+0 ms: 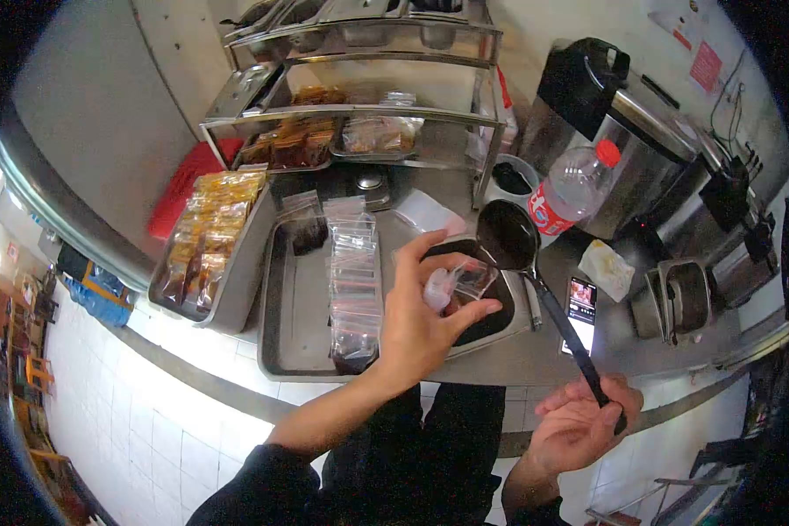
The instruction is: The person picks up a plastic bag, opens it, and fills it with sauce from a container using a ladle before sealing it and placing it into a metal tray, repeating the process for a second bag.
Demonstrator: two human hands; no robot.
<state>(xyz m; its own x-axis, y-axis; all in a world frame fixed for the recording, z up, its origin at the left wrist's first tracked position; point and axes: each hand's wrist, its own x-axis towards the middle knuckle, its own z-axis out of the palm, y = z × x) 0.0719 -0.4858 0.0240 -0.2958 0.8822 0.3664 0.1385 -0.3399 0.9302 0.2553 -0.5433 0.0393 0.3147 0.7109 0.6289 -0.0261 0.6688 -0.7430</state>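
My left hand point(421, 320) is closed round a small clear plastic bag point(472, 279) with a whitish round piece at its opening, above a metal pan point(506, 329) of dark contents. My right hand point(583, 421) grips the black handle of a ladle point(559, 316). The ladle's bowl, holding dark liquid, is just right of the bag, over the pan's back edge. Left of the pan, a shallow metal tray point(272, 337) holds a row of clear zip bags point(356, 280) and a dark-filled bag point(305, 230).
A deep metal container point(237, 294) of filled bags stands at the left. Behind is a metal rack point(359, 112) with more trays. At the right are a plastic bottle point(577, 188), a phone point(579, 320), a crumpled wrapper point(607, 270) and small metal pans point(688, 302).
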